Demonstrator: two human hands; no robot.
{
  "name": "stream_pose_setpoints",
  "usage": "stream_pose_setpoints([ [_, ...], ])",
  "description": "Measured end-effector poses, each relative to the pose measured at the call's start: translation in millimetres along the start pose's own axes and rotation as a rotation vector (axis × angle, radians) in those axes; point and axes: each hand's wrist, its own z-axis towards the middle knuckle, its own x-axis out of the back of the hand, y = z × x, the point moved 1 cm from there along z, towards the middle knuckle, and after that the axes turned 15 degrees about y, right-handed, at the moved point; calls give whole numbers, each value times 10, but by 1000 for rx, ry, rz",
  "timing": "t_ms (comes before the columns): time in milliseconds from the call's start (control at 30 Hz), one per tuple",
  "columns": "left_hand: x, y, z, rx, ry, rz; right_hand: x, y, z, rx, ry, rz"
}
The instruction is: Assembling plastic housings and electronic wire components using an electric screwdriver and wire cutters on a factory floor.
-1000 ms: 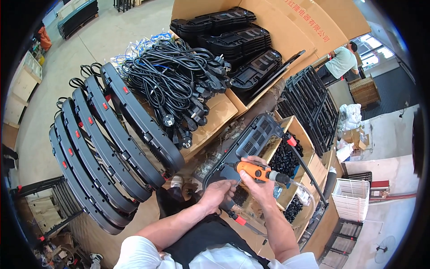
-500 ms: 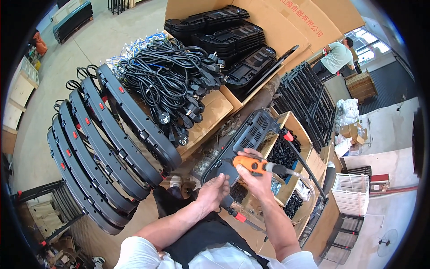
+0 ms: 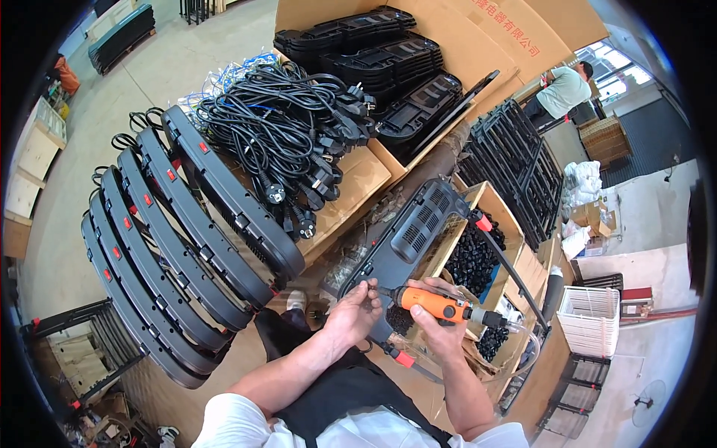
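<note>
My right hand (image 3: 439, 322) is wrapped round an orange power screwdriver (image 3: 429, 301) with a dark rear end and a hose behind it. The tool lies nearly level, its tip toward my left hand (image 3: 355, 312). Pinched fingers on that left hand sit close by the tip; what they hold, if anything, is too small to make out. Under both hands is a long black plastic housing (image 3: 412, 237) with a vented, raised section at its far end. A black frame bar with red fittings (image 3: 515, 278) runs along the right of the housing.
Black housings with red switches (image 3: 205, 196) stand in a row at left. Plug cables (image 3: 261, 123) are heaped on cardboard beyond, beside a carton of black covers (image 3: 388, 60). Wooden bins hold small black parts (image 3: 472, 257). Another person (image 3: 564, 93) stands far right.
The screwdriver has come down and right, away from the housing's surface, and now lies more level by my left fingers. My left hand has shifted slightly upward.
</note>
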Motion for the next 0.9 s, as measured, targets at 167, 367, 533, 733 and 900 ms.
stream_pose_setpoints([
  [167,6,-48,13,40,-135,-102,-78,66,-20,32,12,-55],
  [367,4,17,122,5,-36,-59,-162,269,58,76,-17,-135],
  [533,39,38,208,-2,-4,-48,-297,183,124,62,-63,-206],
  [733,-97,-107,14,-19,89,107,-443,226,201,174,-97,-256],
  [900,-138,-222,-97,41,130,268,-468,243,200,196,-127,-286],
])
